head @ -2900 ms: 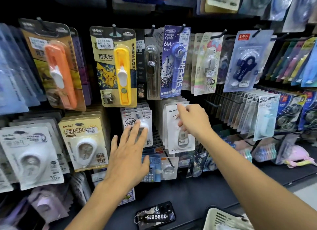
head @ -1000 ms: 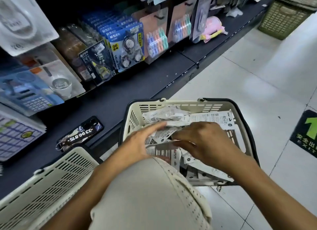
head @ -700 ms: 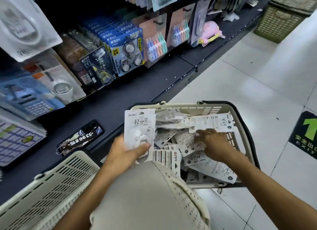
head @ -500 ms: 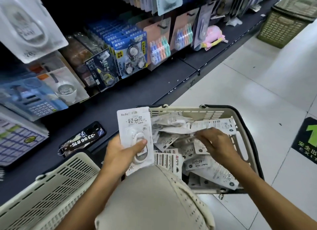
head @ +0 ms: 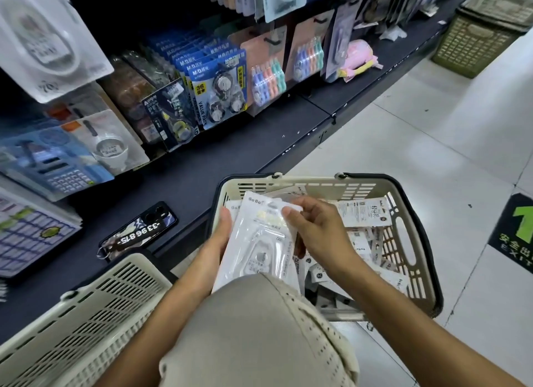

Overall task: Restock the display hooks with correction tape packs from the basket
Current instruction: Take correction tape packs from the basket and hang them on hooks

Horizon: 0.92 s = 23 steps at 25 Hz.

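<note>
A cream basket [head: 409,242] with dark handles stands on the floor in front of me, filled with several white correction tape packs [head: 363,213]. My left hand [head: 219,242] holds a small stack of white packs [head: 259,242] over the basket's left side, thumb along their left edge. My right hand [head: 314,230] pinches the top edge of the front pack in that stack. My knee in beige trousers hides the stack's lower end. Stocked display hooks with blister packs [head: 219,80] hang above the dark shelf.
A phone with a key tag [head: 138,230] lies on the dark shelf ledge [head: 230,155]. A second cream basket [head: 80,323] sits at lower left. An olive woven basket [head: 484,31] stands on the tiled floor at far right, and a green floor sign [head: 516,230] lies beside me.
My right hand has lifted out of the basket's pile and brought another pack onto the one in my left hand. Before that I turned down from the display hooks to the basket.
</note>
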### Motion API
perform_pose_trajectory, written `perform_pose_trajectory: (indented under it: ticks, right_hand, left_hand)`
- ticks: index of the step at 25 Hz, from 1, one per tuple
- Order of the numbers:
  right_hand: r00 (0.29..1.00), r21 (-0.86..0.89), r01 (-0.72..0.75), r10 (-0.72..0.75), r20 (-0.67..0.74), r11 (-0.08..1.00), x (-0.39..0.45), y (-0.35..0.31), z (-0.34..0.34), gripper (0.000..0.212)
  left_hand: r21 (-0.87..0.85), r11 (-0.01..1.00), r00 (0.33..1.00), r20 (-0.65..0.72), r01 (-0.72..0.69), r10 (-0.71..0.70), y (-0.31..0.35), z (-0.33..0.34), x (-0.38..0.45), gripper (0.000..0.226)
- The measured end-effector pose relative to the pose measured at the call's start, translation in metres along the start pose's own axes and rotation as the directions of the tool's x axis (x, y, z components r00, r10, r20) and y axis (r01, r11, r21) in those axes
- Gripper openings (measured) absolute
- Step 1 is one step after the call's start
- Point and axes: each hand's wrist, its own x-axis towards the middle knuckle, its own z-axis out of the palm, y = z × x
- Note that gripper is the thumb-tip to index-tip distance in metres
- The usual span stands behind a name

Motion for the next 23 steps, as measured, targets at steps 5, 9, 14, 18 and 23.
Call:
perform_pose_trajectory:
  ticks: [5,9,14,18,23]
  right_hand:
    - [0.998,-0.461,-0.057,0.068,0.008,0.886,0.025,0.039,-0.073,0.06]
    - [1.0,-0.999,0.006,-0.03,0.006,0.032,0.028,0.065,-0.167,0.048]
    - [0.819,-0.831,0.451,-0.521,0.241,0.326,0.043,0.009,-0.14,0.011]
    - [0.89,-0.351,0.414,-0.294,0.348,0.84,0.042,-0.061,-0.071,0.016]
    - [0.89,-0.441,0.396,-0.218,0.401,0.805,0.041,-0.056,0.029,0.017]
  left_hand:
    - [0.181,0.98,0.976,-0.179,-0.087,0.12,-0.007,-0.012,-0.004,0.044]
    - [0.105,0.982,0.951,-0.25,-0.159,0.181,-0.007,-0.022,-0.007,0.053]
    - [0.175,0.956,0.869,-0.401,-0.237,0.289,-0.012,-0.033,0.001,0.033]
    - [0.381,0.901,0.891,-0.304,-0.209,0.336,-0.008,-0.034,0.003,0.034]
    - [0.055,0.997,0.98,-0.185,-0.061,0.07,-0.011,-0.028,-0.001,0.058]
